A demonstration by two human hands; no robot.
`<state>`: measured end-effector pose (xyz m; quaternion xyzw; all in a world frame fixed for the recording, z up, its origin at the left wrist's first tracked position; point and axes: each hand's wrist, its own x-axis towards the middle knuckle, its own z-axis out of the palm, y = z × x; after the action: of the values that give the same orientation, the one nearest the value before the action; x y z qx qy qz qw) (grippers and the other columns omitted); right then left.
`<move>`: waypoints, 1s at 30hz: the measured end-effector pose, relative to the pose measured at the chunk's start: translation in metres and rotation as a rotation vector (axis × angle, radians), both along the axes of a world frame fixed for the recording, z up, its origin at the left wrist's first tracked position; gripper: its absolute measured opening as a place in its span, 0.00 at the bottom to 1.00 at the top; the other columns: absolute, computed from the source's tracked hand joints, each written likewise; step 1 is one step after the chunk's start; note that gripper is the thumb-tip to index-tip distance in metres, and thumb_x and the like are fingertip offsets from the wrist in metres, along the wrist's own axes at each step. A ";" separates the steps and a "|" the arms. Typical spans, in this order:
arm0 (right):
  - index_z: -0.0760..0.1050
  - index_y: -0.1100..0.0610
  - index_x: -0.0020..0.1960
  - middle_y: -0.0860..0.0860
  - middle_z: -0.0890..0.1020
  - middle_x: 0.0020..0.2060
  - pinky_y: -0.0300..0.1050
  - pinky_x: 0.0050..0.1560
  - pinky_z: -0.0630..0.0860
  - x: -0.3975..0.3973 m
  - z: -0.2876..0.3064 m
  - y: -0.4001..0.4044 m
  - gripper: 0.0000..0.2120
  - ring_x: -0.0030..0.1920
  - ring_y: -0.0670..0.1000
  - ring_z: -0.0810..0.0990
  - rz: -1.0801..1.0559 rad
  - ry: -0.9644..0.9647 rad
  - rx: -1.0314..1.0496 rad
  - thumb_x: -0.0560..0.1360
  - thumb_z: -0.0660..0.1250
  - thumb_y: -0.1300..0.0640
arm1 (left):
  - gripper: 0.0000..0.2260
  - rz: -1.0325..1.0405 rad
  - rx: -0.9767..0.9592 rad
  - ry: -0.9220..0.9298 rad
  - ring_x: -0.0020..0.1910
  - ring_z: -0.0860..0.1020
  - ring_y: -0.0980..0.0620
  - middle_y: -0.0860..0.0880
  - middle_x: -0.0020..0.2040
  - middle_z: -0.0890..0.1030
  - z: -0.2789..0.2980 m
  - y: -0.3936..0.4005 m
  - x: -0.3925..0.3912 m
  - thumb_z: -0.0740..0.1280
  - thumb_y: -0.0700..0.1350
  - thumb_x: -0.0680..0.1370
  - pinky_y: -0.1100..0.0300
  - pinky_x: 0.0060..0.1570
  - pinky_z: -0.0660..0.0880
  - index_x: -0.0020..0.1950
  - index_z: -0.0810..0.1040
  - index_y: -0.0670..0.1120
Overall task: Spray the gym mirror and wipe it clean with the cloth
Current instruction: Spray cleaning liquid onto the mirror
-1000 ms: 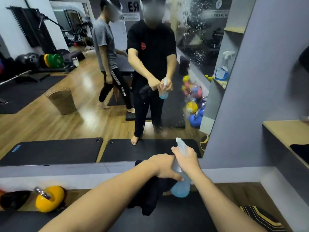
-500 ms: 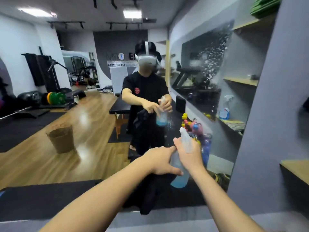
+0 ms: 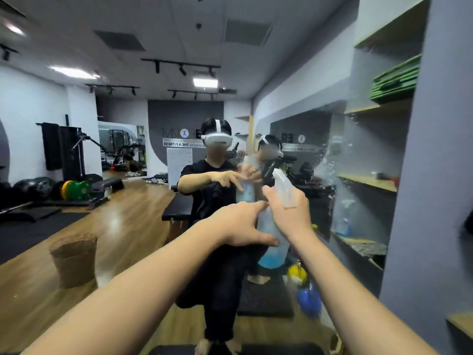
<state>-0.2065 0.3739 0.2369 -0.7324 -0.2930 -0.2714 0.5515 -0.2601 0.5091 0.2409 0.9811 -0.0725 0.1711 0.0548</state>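
Note:
The gym mirror (image 3: 329, 160) fills the view ahead, with spray droplets scattered on its right part. My right hand (image 3: 290, 216) grips the neck of a translucent spray bottle (image 3: 272, 254) holding blue liquid, its nozzle pointing up and away toward the glass. My left hand (image 3: 236, 225) lies against the bottle's left side with index finger and thumb stretched out. A dark cloth (image 3: 220, 274) hangs from under that hand; the fingers holding it are hidden. My reflection with headset faces me in the glass.
A grey wall (image 3: 440, 175) borders the mirror on the right, with a wooden shelf (image 3: 460, 325) low down. Reflected in the glass are a woven basket (image 3: 74, 262), wall shelves with folded green mats (image 3: 395, 80), coloured kettlebells (image 3: 308, 301) and a wooden floor.
My view has tilted up from the mirror's bottom edge to its upper part. Both hands have risen with the bottle and cloth, still held together in front of me.

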 end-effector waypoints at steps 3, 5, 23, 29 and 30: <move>0.73 0.55 0.34 0.48 0.73 0.25 0.46 0.33 0.66 0.006 0.039 -0.001 0.14 0.28 0.45 0.71 -0.029 -0.023 0.033 0.76 0.69 0.52 | 0.38 0.000 0.014 -0.061 0.55 0.80 0.44 0.47 0.58 0.82 0.037 -0.004 0.004 0.72 0.70 0.70 0.49 0.55 0.78 0.72 0.68 0.50; 0.77 0.56 0.37 0.49 0.76 0.26 0.47 0.35 0.71 0.010 0.061 -0.003 0.13 0.28 0.46 0.73 -0.007 -0.039 0.079 0.76 0.69 0.49 | 0.36 0.007 -0.002 -0.101 0.57 0.80 0.45 0.47 0.59 0.81 0.057 -0.006 0.008 0.72 0.69 0.71 0.48 0.58 0.77 0.70 0.70 0.49; 0.78 0.57 0.36 0.47 0.78 0.28 0.41 0.35 0.73 0.033 0.173 -0.023 0.14 0.32 0.48 0.77 0.115 -0.139 0.264 0.76 0.68 0.50 | 0.42 0.095 0.022 -0.383 0.70 0.75 0.48 0.51 0.74 0.74 0.148 -0.030 0.016 0.67 0.72 0.72 0.46 0.66 0.75 0.80 0.62 0.53; 0.78 0.61 0.38 0.56 0.83 0.33 0.48 0.40 0.75 0.020 0.173 0.011 0.16 0.35 0.53 0.80 0.186 -0.196 0.201 0.76 0.69 0.49 | 0.34 0.217 0.012 -0.377 0.65 0.77 0.45 0.51 0.66 0.81 0.144 -0.008 -0.010 0.67 0.71 0.72 0.49 0.59 0.76 0.71 0.69 0.53; 0.78 0.61 0.38 0.57 0.83 0.34 0.50 0.41 0.76 0.017 0.172 0.020 0.17 0.37 0.56 0.81 0.195 -0.190 0.199 0.76 0.69 0.48 | 0.34 0.227 0.013 -0.368 0.65 0.77 0.45 0.51 0.65 0.81 0.143 0.000 -0.015 0.67 0.72 0.72 0.49 0.60 0.76 0.70 0.70 0.52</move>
<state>-0.1892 0.3939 0.4090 -0.6133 -0.3850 -0.3123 0.6149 -0.2755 0.5089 0.3839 0.9356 0.0284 0.3517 0.0145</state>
